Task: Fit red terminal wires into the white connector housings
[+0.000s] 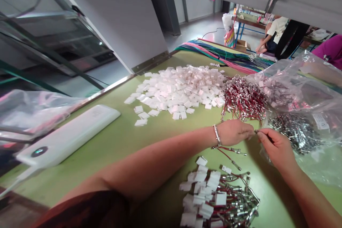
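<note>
My left hand (236, 132), with a bracelet at its wrist, is closed. Several short red wires with metal terminals (229, 156) stick out from beneath it. Its fingertips meet those of my right hand (276, 146), which pinches a tiny dark metallic piece (255, 131). Fingers partly cover that piece. Just behind my hands lies a heap of red wires with metal ends (244, 98). To its right, loose metal terminals (296, 131) rest in a clear plastic bag (327, 149). Nearer to me is a pile of wires (237, 199) with white connector housings (199, 194) at their left ends.
A wide heap of white housings (176, 89) covers the middle of the green table (112, 142). At left lies a long white device (72, 135) with a cable. Bundled coloured wires (224, 57) run along the far edge. Other people (276, 32) sit beyond.
</note>
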`<state>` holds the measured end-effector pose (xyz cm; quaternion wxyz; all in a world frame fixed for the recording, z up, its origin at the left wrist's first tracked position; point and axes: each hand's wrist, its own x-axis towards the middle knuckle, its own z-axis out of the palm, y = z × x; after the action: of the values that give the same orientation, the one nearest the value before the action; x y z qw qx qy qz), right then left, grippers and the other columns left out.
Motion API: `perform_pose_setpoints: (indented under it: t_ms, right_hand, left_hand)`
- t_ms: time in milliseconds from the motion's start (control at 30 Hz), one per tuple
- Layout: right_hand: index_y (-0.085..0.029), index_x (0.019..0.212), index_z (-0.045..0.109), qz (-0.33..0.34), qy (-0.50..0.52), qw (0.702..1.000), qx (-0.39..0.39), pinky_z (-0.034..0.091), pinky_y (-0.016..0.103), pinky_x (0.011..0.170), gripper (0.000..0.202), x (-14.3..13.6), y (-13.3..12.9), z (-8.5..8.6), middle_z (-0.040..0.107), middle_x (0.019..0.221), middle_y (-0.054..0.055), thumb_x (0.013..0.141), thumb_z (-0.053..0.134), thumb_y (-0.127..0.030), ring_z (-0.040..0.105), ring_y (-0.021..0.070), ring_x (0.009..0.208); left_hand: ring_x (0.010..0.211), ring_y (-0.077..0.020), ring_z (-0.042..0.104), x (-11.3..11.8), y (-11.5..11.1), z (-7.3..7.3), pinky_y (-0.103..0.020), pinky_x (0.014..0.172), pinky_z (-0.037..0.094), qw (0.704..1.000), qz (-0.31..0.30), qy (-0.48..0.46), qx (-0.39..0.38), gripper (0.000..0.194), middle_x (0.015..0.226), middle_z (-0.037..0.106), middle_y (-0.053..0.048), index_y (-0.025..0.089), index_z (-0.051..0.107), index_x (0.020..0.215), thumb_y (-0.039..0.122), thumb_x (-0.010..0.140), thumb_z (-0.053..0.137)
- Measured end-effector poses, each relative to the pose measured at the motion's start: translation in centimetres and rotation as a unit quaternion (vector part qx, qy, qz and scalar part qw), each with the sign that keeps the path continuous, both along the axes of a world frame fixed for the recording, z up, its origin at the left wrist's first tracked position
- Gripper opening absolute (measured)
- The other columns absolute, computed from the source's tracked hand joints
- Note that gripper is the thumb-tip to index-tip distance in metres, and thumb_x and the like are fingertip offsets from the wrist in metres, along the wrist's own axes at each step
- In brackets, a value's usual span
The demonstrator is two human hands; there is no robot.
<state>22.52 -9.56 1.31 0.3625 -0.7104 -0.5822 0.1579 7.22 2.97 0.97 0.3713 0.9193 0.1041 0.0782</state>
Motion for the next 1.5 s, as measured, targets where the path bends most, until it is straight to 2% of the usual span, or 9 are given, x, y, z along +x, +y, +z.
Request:
perform_pose_setpoints:
  t_ms: [233, 500, 667, 833, 933, 1067, 1167, 1300, 1500]
  right_hand:
    - [-0.020, 0.076, 0.064, 0.026, -0.022, 0.999, 0.010, 0.041, 0.023, 0.053, 0.026, -0.5, -0.1, 0.2, 0.059, 0.060, -0.001, 0.086, 0.048, -0.037, 0.053, 0.0130, 0.055]
    - [-0.020, 0.060, 0.055, 0.103, 0.009, 0.991, -0.088, 0.036, 0.022, 0.048, 0.029, -0.7, -0.5, 1.2, 0.052, 0.051, -0.004, 0.084, 0.047, -0.034, 0.047, 0.0104, 0.049]
    - [-0.021, 0.067, 0.061, 0.099, -0.028, 0.993, -0.052, 0.041, 0.024, 0.053, 0.026, -1.1, -0.3, 0.7, 0.060, 0.058, -0.001, 0.086, 0.047, -0.031, 0.053, 0.0114, 0.054]
    - [-0.023, 0.091, 0.070, 0.182, -0.137, 0.973, -0.024, 0.046, 0.027, 0.064, 0.025, -1.6, -0.4, 0.2, 0.067, 0.078, 0.004, 0.090, 0.047, -0.031, 0.060, 0.0147, 0.069]
    - [-0.020, 0.091, 0.070, 0.135, -0.137, 0.981, 0.017, 0.045, 0.025, 0.063, 0.030, -0.2, -0.6, 1.0, 0.066, 0.076, 0.004, 0.091, 0.044, -0.033, 0.060, 0.0145, 0.068]
    - [-0.020, 0.084, 0.070, -0.027, -0.171, 0.985, -0.016, 0.041, 0.024, 0.057, 0.030, 4.3, -0.3, 2.3, 0.067, 0.070, 0.002, 0.088, 0.046, -0.038, 0.058, 0.0146, 0.061]
    - [-0.020, 0.082, 0.069, -0.084, -0.250, 0.958, -0.115, 0.038, 0.026, 0.057, 0.026, 7.1, -0.1, 2.2, 0.067, 0.070, 0.002, 0.085, 0.048, -0.036, 0.058, 0.0161, 0.061]
    - [-0.021, 0.100, 0.067, -0.024, -0.335, 0.930, -0.152, 0.039, 0.028, 0.067, 0.024, 7.6, 0.3, 0.8, 0.065, 0.094, 0.006, 0.085, 0.049, -0.026, 0.059, 0.0180, 0.078]
    - [-0.019, 0.095, 0.065, -0.017, -0.439, 0.880, -0.183, 0.035, 0.029, 0.061, 0.025, 5.7, 0.7, -0.8, 0.059, 0.088, 0.007, 0.092, 0.041, -0.027, 0.057, 0.0180, 0.073]
  left_hand:
    - [0.067, -0.0086, 0.051, -0.3, 0.2, 0.9, -0.020, 0.065, 0.039, 1.000, -0.001, 0.006, 0.007, 0.026, 0.076, 0.060, 0.002, 0.018, 0.056, 0.080, 0.025, 0.094, 0.035]
    - [0.060, -0.0122, 0.051, -0.8, -0.6, 0.9, -0.026, 0.053, 0.031, 0.980, -0.046, 0.037, 0.192, 0.014, 0.073, 0.063, 0.002, 0.022, 0.059, 0.082, 0.024, 0.089, 0.047]
    - [0.068, -0.0126, 0.056, -1.1, 1.2, 2.0, -0.025, 0.060, 0.037, 0.989, -0.074, -0.001, 0.131, 0.022, 0.075, 0.064, -0.001, 0.020, 0.063, 0.079, 0.035, 0.090, 0.050]
    - [0.081, -0.0150, 0.058, -1.1, 2.4, 2.0, -0.026, 0.070, 0.040, 0.988, 0.034, 0.046, 0.145, 0.008, 0.087, 0.066, -0.002, 0.020, 0.066, 0.086, 0.026, 0.082, 0.061]
    - [0.082, -0.0173, 0.058, -0.6, 1.8, 0.9, -0.027, 0.068, 0.039, 0.975, 0.046, 0.103, 0.193, 0.004, 0.086, 0.065, -0.003, 0.020, 0.065, 0.082, 0.024, 0.080, 0.064]
    - [0.080, -0.0170, 0.056, -0.1, 1.0, -0.3, -0.027, 0.068, 0.040, 0.975, 0.053, 0.114, 0.184, 0.011, 0.083, 0.063, -0.003, 0.017, 0.060, 0.075, 0.024, 0.083, 0.060]
    - [0.080, -0.0157, 0.054, -0.1, 1.1, -0.1, -0.027, 0.071, 0.040, 0.986, 0.040, 0.074, 0.147, 0.011, 0.083, 0.060, -0.004, 0.015, 0.056, 0.075, 0.021, 0.084, 0.057]
    - [0.078, -0.0119, 0.052, -0.4, 2.0, 1.3, -0.026, 0.073, 0.042, 0.999, 0.041, -0.025, -0.013, 0.011, 0.083, 0.059, -0.003, 0.015, 0.051, 0.077, 0.017, 0.087, 0.049]
    - [0.051, -0.0067, 0.046, -0.6, 2.5, 2.2, -0.019, 0.047, 0.036, 0.943, 0.166, -0.040, -0.286, 0.014, 0.064, 0.053, 0.002, 0.018, 0.045, 0.082, 0.026, 0.092, 0.041]
